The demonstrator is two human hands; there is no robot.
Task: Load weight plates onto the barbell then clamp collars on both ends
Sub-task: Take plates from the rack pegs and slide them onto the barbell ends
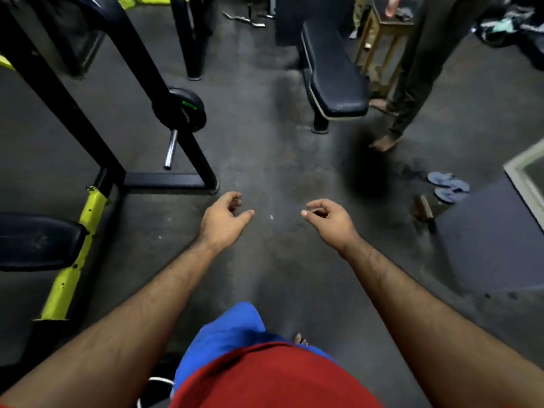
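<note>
A black weight plate (179, 108) with a green mark sits on a chrome barbell sleeve (170, 150) that sticks out toward me from the black rack at upper left. No collar shows on that sleeve end. My left hand (223, 219) hangs over the bare floor, below and right of the sleeve, fingers loosely curled and holding nothing. My right hand (326, 217) is level with it to the right, also loosely curled and empty. The other end of the barbell is out of view.
The black rack frame (164, 181) and a yellow bench frame (76, 245) stand at left. A black padded bench (332, 75) lies ahead at right. Another person's legs (412, 83) stand at right, with sandals (449, 187) and a small block (424, 207) on the floor.
</note>
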